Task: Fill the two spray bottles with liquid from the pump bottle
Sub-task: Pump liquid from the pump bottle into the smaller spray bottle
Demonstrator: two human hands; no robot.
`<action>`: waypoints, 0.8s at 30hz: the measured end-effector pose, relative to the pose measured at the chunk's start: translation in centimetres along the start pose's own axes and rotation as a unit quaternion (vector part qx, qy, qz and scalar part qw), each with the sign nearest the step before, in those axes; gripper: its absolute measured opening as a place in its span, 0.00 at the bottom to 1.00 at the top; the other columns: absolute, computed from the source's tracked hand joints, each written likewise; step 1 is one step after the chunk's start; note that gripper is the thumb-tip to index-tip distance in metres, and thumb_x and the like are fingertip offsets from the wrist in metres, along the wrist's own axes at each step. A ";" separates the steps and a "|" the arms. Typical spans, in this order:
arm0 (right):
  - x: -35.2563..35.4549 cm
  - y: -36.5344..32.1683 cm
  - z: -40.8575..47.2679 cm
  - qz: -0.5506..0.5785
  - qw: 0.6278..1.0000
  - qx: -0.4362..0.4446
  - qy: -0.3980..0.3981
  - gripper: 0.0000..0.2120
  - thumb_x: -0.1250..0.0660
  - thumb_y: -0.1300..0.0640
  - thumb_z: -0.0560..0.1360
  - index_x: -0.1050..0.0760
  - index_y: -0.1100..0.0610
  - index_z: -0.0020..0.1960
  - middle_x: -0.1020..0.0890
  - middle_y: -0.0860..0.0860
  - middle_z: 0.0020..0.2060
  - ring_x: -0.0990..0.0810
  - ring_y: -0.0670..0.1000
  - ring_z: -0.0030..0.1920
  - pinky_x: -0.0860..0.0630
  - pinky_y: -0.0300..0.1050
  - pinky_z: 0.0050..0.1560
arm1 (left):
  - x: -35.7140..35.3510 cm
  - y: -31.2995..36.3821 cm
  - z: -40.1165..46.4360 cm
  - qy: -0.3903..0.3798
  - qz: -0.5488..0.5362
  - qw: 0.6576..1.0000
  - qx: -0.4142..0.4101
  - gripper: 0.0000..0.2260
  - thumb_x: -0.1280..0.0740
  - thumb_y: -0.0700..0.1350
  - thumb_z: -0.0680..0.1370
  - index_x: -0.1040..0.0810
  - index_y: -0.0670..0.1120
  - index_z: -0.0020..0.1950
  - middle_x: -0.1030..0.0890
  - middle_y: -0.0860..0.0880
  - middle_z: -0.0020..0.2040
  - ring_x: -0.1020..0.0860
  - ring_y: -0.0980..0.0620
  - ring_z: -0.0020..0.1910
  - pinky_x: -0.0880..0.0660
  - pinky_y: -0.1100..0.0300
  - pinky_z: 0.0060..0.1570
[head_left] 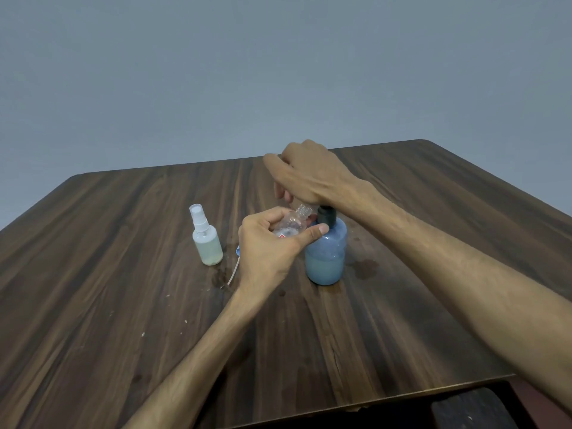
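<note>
filling the second spray bottle (291, 226), judging by the first (206, 239) standing capped and pale-filled at the left on the table (123, 305). gripping the clear, uncapped bottle in the left hand (272, 243), fingers curled round it, neck tilted up-right toward the pump bottle (325, 252). hovering the right hand (305, 173) over the pump top, hiding the nozzle; fingers bent downward, pressing or merely resting, cannot tell. lying behind the left hand, just beside the first bottle: a blue sprayer head (237, 251) with its thin tube. next, probably needing the open neck right under the spout before pumping, since wet patches near the bottles are suggesting spills.
</note>
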State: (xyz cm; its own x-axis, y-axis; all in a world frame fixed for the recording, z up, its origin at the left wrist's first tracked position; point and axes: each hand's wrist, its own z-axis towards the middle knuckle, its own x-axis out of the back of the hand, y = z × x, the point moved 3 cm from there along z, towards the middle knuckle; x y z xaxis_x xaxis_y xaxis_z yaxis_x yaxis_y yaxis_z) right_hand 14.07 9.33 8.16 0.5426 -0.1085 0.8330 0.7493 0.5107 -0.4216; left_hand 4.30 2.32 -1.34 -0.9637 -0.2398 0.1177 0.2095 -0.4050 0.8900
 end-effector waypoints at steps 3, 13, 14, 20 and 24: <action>0.3 -0.1 0.1 0.006 1.000 0.008 0.010 0.32 0.50 0.44 0.76 0.15 0.66 0.42 0.13 0.51 0.31 0.15 0.59 0.41 0.17 0.54 0.49 | 0.0 -0.1 0.1 -0.003 -0.001 1.000 -0.004 0.10 0.14 0.42 0.68 0.15 0.47 0.37 0.17 0.55 0.31 0.22 0.62 0.31 0.26 0.65 0.33; -0.4 0.1 0.3 0.018 0.998 0.005 -0.064 0.29 0.49 0.47 0.81 0.15 0.57 0.37 0.13 0.48 0.32 0.15 0.52 0.39 0.23 0.47 0.44 | 0.1 -0.1 0.1 0.000 0.001 1.000 0.007 0.10 0.14 0.42 0.68 0.14 0.43 0.40 0.13 0.51 0.35 0.16 0.54 0.35 0.19 0.53 0.35; -0.7 0.1 0.2 0.000 0.998 0.008 -0.067 0.29 0.50 0.46 0.81 0.15 0.57 0.37 0.13 0.47 0.32 0.15 0.52 0.39 0.23 0.47 0.44 | 0.1 -0.1 0.1 0.004 0.003 1.000 0.005 0.10 0.14 0.43 0.68 0.13 0.42 0.41 0.13 0.50 0.36 0.14 0.49 0.38 0.18 0.49 0.38; 0.0 0.2 0.4 0.020 0.999 0.021 -0.030 0.29 0.50 0.45 0.79 0.16 0.56 0.36 0.13 0.48 0.32 0.15 0.53 0.38 0.22 0.48 0.45 | 0.1 0.1 0.0 -0.002 0.006 1.000 0.006 0.09 0.14 0.43 0.67 0.14 0.48 0.38 0.14 0.54 0.34 0.18 0.57 0.34 0.20 0.56 0.36; -0.9 0.0 0.1 -0.031 0.998 0.024 -0.054 0.30 0.51 0.43 0.76 0.15 0.59 0.39 0.13 0.46 0.31 0.16 0.52 0.41 0.22 0.48 0.46 | 0.2 -0.1 0.1 0.009 0.009 1.000 0.009 0.11 0.14 0.43 0.67 0.12 0.41 0.43 0.12 0.49 0.38 0.13 0.46 0.41 0.16 0.44 0.42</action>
State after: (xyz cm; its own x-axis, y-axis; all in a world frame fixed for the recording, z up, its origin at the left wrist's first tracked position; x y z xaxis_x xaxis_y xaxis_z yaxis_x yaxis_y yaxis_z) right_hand 13.54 9.54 7.44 0.4493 -0.0498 0.8920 0.7596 0.5469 -0.3520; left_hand 4.09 2.45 -1.39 -0.9566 -0.2629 0.1255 0.2232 -0.3844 0.8958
